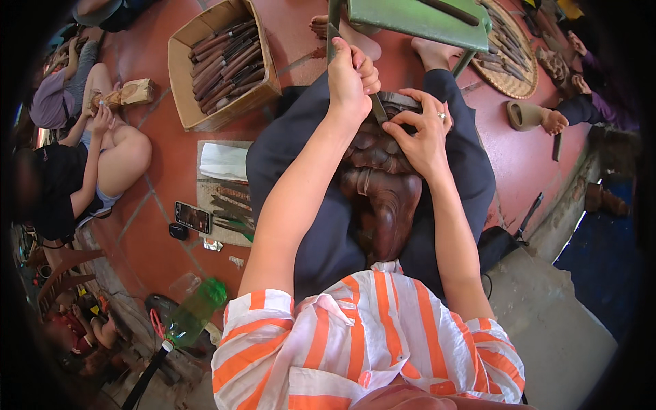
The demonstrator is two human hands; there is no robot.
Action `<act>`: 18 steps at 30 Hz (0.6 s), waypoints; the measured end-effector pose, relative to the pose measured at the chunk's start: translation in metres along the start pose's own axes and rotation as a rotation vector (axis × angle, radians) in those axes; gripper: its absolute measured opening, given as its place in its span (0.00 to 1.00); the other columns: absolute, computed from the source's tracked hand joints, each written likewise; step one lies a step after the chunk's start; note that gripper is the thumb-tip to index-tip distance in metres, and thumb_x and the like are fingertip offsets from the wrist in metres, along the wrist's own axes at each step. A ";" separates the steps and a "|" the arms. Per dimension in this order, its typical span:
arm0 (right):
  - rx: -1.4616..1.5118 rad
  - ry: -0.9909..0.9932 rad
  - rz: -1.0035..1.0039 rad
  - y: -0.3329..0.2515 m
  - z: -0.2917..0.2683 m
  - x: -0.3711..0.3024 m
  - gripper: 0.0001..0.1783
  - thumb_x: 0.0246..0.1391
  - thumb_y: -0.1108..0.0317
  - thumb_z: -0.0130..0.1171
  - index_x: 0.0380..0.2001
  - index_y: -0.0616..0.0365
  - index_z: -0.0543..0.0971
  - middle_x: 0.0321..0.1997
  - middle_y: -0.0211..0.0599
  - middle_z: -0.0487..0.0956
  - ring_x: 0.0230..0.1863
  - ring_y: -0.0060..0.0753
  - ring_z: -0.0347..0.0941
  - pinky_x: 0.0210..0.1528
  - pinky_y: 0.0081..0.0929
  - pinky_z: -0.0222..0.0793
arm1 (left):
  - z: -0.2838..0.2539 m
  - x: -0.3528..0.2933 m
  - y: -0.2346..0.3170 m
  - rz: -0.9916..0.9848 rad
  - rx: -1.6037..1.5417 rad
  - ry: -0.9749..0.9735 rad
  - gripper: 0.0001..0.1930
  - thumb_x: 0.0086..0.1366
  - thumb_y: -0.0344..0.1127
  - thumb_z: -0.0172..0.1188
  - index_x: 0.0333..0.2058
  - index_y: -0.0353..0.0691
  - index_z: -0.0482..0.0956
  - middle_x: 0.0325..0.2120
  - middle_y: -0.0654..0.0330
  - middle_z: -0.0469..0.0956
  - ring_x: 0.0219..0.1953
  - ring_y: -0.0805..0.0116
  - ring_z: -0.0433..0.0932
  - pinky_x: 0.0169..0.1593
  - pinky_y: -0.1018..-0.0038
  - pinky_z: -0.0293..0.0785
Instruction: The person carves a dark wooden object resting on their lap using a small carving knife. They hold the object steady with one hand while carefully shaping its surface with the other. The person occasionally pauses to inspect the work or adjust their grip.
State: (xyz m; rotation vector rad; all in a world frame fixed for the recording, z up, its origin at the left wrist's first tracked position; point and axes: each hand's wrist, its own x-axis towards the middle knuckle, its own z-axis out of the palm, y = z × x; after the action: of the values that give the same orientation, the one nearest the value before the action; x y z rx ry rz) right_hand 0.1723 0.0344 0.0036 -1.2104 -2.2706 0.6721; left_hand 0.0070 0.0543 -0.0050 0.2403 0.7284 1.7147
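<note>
A dark brown carved wooden figure (389,198) with a glossy surface lies in my lap between my thighs. My left hand (352,80) is closed in a fist round a long, flat metal file (378,108), which slants down to the upper part of the carving. At the file's lower end, the thumb and forefinger of my right hand (422,133) pinch together. The other right fingers, one wearing a ring, curl over the top of the wood. Exactly where the file's tip meets the carving is hidden by my right fingers.
A cardboard box (179,82) of wooden-handled tools stands ahead left. Beyond my knees is a green stool (417,27), with a woven tray (526,78) of tools to its right. A phone (193,217) and green plastic bottle (195,314) lie left. Other people sit nearby, one holding a carving (133,93).
</note>
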 end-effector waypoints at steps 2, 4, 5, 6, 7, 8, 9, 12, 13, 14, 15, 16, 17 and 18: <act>0.057 -0.032 -0.008 0.001 -0.004 0.000 0.09 0.41 0.59 0.68 0.22 0.51 0.84 0.56 0.32 0.72 0.64 0.40 0.58 0.69 0.56 0.25 | -0.002 0.000 0.003 -0.032 -0.009 0.006 0.26 0.72 0.60 0.32 0.20 0.48 0.57 0.11 0.71 0.49 0.12 0.79 0.42 0.16 0.78 0.40; 0.064 -0.058 -0.017 0.000 -0.010 -0.003 0.09 0.41 0.59 0.69 0.22 0.51 0.84 0.56 0.32 0.72 0.64 0.40 0.58 0.69 0.55 0.25 | -0.003 -0.005 0.002 -0.084 -0.043 0.033 0.26 0.72 0.60 0.32 0.20 0.48 0.57 0.11 0.71 0.49 0.12 0.79 0.42 0.16 0.77 0.40; 0.069 -0.071 -0.020 0.000 -0.011 -0.004 0.09 0.41 0.59 0.69 0.22 0.52 0.84 0.56 0.32 0.72 0.64 0.39 0.58 0.69 0.55 0.24 | -0.002 -0.006 0.001 -0.112 -0.059 0.048 0.26 0.72 0.60 0.32 0.20 0.49 0.57 0.11 0.71 0.49 0.12 0.79 0.42 0.16 0.77 0.40; 0.053 -0.064 -0.020 -0.001 -0.012 -0.002 0.09 0.40 0.59 0.69 0.22 0.52 0.84 0.56 0.32 0.72 0.63 0.40 0.58 0.69 0.56 0.26 | -0.003 -0.004 -0.002 -0.097 -0.059 0.044 0.27 0.72 0.60 0.33 0.19 0.49 0.57 0.11 0.72 0.49 0.11 0.79 0.42 0.16 0.77 0.40; 0.023 -0.031 -0.005 0.000 -0.009 -0.002 0.09 0.40 0.59 0.69 0.22 0.52 0.84 0.55 0.32 0.72 0.63 0.40 0.59 0.69 0.57 0.27 | -0.004 -0.002 -0.003 -0.062 -0.051 0.052 0.27 0.72 0.60 0.33 0.19 0.49 0.57 0.11 0.72 0.49 0.11 0.79 0.42 0.16 0.78 0.40; -0.009 0.003 0.009 0.001 -0.003 -0.001 0.09 0.39 0.59 0.69 0.22 0.52 0.84 0.55 0.32 0.72 0.62 0.41 0.59 0.69 0.57 0.28 | -0.004 0.001 -0.005 -0.028 -0.042 0.059 0.27 0.72 0.60 0.33 0.19 0.49 0.57 0.11 0.72 0.49 0.11 0.79 0.43 0.16 0.78 0.40; -0.040 0.037 0.023 0.001 0.001 -0.001 0.10 0.39 0.59 0.69 0.22 0.52 0.84 0.54 0.32 0.72 0.62 0.41 0.59 0.68 0.57 0.29 | -0.003 0.002 -0.007 0.007 -0.034 0.066 0.27 0.72 0.60 0.34 0.18 0.49 0.56 0.11 0.72 0.49 0.11 0.79 0.43 0.16 0.78 0.40; -0.045 0.047 -0.023 0.004 0.002 -0.001 0.10 0.40 0.59 0.69 0.21 0.53 0.83 0.53 0.32 0.72 0.61 0.41 0.60 0.68 0.58 0.34 | 0.000 0.003 -0.008 -0.017 -0.041 0.014 0.28 0.71 0.61 0.36 0.18 0.49 0.56 0.10 0.71 0.49 0.11 0.79 0.43 0.15 0.77 0.38; -0.016 0.047 -0.057 0.005 0.003 0.000 0.10 0.40 0.59 0.69 0.21 0.53 0.83 0.54 0.32 0.72 0.61 0.41 0.60 0.68 0.58 0.34 | -0.005 0.004 -0.005 -0.020 -0.047 0.000 0.28 0.71 0.62 0.37 0.18 0.49 0.56 0.10 0.71 0.49 0.10 0.79 0.43 0.15 0.77 0.38; 0.006 0.003 -0.084 0.002 -0.002 0.001 0.10 0.40 0.58 0.68 0.20 0.53 0.83 0.55 0.32 0.72 0.61 0.41 0.61 0.67 0.54 0.38 | -0.009 0.004 -0.002 -0.062 -0.114 0.028 0.28 0.69 0.64 0.39 0.17 0.51 0.56 0.10 0.72 0.50 0.09 0.78 0.45 0.14 0.77 0.38; 0.143 -0.044 -0.097 0.004 -0.004 0.002 0.12 0.40 0.58 0.69 0.19 0.54 0.82 0.57 0.34 0.72 0.62 0.43 0.61 0.66 0.49 0.41 | -0.008 0.002 -0.001 -0.108 -0.169 0.064 0.29 0.67 0.65 0.42 0.15 0.52 0.55 0.09 0.72 0.50 0.08 0.78 0.46 0.13 0.77 0.38; 0.177 -0.030 -0.121 0.005 -0.007 -0.001 0.12 0.39 0.57 0.69 0.19 0.54 0.82 0.58 0.36 0.71 0.63 0.45 0.60 0.66 0.44 0.44 | -0.006 0.001 -0.003 -0.178 -0.230 0.062 0.29 0.65 0.67 0.44 0.14 0.54 0.53 0.08 0.73 0.50 0.07 0.78 0.46 0.13 0.77 0.37; 0.100 -0.033 -0.138 0.001 -0.010 -0.001 0.13 0.38 0.59 0.70 0.18 0.56 0.81 0.59 0.37 0.71 0.64 0.47 0.59 0.66 0.43 0.44 | -0.007 0.001 -0.006 -0.164 -0.218 0.063 0.30 0.65 0.67 0.44 0.13 0.56 0.52 0.08 0.73 0.49 0.07 0.79 0.46 0.13 0.78 0.37; 0.099 -0.035 -0.111 -0.004 -0.011 -0.002 0.11 0.37 0.61 0.70 0.18 0.55 0.80 0.58 0.36 0.71 0.63 0.46 0.59 0.66 0.46 0.42 | -0.011 0.001 -0.011 -0.147 -0.238 0.044 0.29 0.64 0.68 0.44 0.14 0.57 0.53 0.08 0.73 0.49 0.07 0.79 0.47 0.12 0.79 0.37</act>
State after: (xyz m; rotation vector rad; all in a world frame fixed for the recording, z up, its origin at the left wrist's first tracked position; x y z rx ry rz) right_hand 0.1781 0.0329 0.0141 -1.0257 -2.2848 0.7597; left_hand 0.0104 0.0530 -0.0202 -0.0158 0.5533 1.6521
